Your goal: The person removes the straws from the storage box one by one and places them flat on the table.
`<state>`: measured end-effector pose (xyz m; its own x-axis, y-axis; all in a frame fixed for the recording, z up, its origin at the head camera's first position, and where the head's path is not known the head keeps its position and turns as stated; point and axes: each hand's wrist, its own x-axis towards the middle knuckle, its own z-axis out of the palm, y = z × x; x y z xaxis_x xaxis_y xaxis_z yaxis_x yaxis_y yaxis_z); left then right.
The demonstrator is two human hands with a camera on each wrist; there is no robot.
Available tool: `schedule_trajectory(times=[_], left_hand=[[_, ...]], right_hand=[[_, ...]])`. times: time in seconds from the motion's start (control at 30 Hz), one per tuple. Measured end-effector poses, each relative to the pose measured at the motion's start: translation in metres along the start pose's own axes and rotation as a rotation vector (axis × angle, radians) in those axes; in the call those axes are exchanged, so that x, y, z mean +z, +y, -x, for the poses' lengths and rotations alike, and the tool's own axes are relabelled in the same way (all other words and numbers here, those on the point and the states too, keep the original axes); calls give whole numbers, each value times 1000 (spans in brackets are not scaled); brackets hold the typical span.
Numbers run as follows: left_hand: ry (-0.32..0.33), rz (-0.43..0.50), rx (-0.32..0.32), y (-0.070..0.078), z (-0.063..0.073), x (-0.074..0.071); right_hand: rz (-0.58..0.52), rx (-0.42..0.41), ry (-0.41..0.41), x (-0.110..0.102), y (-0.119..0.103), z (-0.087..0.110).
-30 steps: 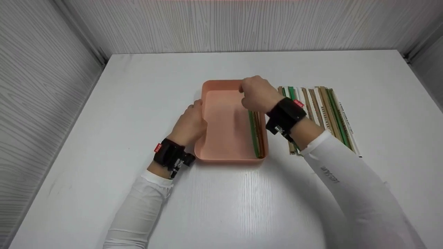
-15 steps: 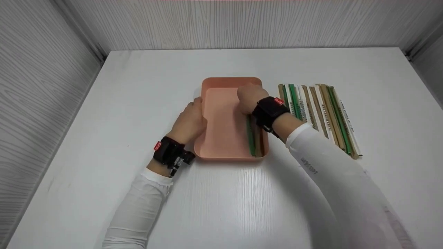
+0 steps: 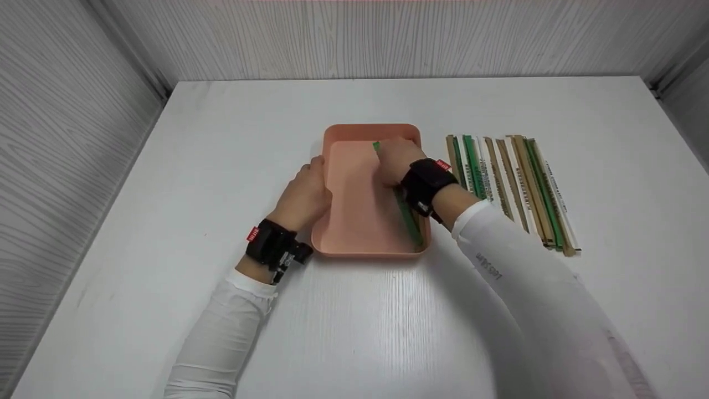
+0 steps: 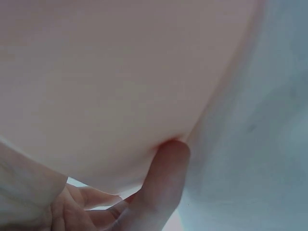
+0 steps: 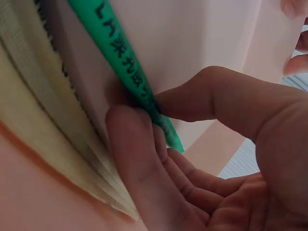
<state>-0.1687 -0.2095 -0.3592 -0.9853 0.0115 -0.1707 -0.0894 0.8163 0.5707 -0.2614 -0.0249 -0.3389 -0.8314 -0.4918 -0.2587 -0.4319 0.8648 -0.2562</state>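
A shallow pink tray point(image 3: 352, 227) stands on the table. My left hand point(image 3: 302, 198) holds its left wall, with the thumb point(image 4: 168, 168) pressing the tray in the left wrist view. Inside the tray's right half, my right hand point(image 3: 397, 160) pinches a slim green paper-wrapped straw point(image 5: 126, 62) between thumb and index finger, close to one end. Dark printed characters run along its wrapper. The straw slants, its far tip showing past my knuckles and its near end by the tray's right wall. Brown wrapped straws point(image 5: 48, 103) lie beside it along that wall, mostly hidden in the head view.
Right of the tray, several wrapped straws point(image 3: 503, 177) in white, green and brown lie side by side on the white table point(image 3: 332, 327). My right forearm passes just in front of this row. Grey wood-grain panels point(image 3: 354, 41) border the table.
My right hand has lowered into the tray and moved slightly left. The green straw, earlier parallel with the others, now slants with its far end swung left. My left hand stays put.
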Motion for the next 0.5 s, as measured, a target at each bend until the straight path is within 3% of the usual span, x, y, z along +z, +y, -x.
schedule_trajectory(times=[0.27,0.5], left_hand=[[-7,-36,28,-2,-1,0],[-5,-15,21,-3,-1,0]], right_hand=[[-104,13,8,-6,-3,8],[-298,-86,68,-17,-1,31]])
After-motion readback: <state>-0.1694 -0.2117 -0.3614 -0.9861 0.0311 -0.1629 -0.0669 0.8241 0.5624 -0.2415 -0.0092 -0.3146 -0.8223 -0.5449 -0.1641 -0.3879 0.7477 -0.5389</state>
